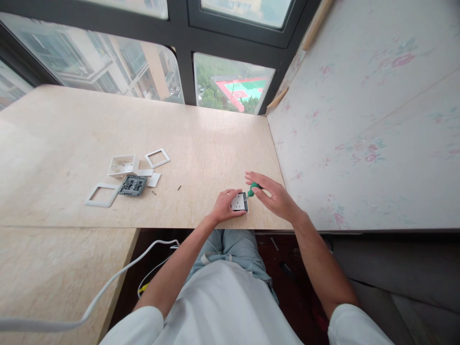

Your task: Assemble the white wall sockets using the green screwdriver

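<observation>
Now the left hand point(226, 206) grips a white socket point(237, 202) near the counter's point(215, 143) front edge, while the right hand point(276, 199) holds a green screwdriver point(253, 189), slanting down to the socket's right side. Leftward, well apart, lies an open white box point(117, 166).

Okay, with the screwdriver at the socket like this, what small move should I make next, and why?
Probably a gentle turn of the green-handled screwdriver with your right hand: its shaft points at the white socket's edge, and your left hand braces the socket. Whether the tip sits in a screw is too small to tell.
</observation>
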### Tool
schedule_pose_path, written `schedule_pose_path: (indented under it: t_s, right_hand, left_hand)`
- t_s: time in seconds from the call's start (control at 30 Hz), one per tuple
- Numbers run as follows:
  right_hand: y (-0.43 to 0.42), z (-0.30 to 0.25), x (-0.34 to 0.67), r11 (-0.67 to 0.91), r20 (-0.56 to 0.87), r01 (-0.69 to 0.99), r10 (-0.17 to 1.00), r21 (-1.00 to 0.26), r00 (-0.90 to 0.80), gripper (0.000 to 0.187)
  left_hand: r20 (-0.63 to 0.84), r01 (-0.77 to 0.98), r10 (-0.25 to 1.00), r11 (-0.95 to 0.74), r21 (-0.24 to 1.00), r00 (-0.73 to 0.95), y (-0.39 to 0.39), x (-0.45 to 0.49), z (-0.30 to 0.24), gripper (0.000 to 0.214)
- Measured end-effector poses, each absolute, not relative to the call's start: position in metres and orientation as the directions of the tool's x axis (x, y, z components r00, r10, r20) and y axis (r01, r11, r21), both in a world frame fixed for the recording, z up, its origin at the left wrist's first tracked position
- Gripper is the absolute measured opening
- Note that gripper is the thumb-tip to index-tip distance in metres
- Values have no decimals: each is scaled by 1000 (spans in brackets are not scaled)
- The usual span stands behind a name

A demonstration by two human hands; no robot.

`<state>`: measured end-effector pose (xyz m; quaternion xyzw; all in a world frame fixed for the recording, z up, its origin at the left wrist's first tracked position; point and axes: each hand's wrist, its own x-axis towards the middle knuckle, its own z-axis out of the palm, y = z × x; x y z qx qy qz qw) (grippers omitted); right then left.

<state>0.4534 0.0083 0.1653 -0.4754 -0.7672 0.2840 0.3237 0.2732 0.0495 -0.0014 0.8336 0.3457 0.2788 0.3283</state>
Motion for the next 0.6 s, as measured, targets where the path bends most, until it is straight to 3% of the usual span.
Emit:
schedule_pose_path:
  t_s: [0.23,0.6]
  right_hand:
    - [15,164,451,431,324,796,893,-425,-311,31]
    - [8,166,457,364,181,539,914,-760,-362,49]
  left_hand:
    - [222,411,767,-536,738,602,50,273,-2,82]
    - [254,387,761,-551,740,597,49,273,-5,84]
